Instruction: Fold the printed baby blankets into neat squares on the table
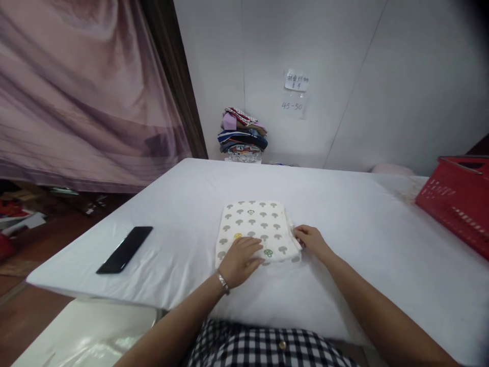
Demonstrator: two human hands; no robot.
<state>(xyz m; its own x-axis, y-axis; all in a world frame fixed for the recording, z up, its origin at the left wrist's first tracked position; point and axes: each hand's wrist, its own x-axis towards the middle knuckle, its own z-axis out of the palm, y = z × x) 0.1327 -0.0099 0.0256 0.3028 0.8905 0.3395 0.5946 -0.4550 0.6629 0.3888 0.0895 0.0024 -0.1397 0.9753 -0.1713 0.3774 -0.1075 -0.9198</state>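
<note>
A folded white cloth (257,224) printed with grey mushrooms, plus a few green and yellow ones, lies in front of me on the white-covered table (183,204). My left hand (242,257) rests flat on its near left part, fingers stretched out and pointing right. At the cloth's right edge, my right hand (308,238) has its fingers pinched on the folded layers. The fingertips of that hand are partly hidden against the edge. A metal bracelet (222,282) circles my left wrist.
A black phone-like slab (125,250) lies on the table's left side. A red plastic basket (456,196) stands at the right edge. Folded clothes (243,135) are stacked by the wall beyond the far edge. A pink curtain (84,92) hangs at left; a white seat (95,331) is below.
</note>
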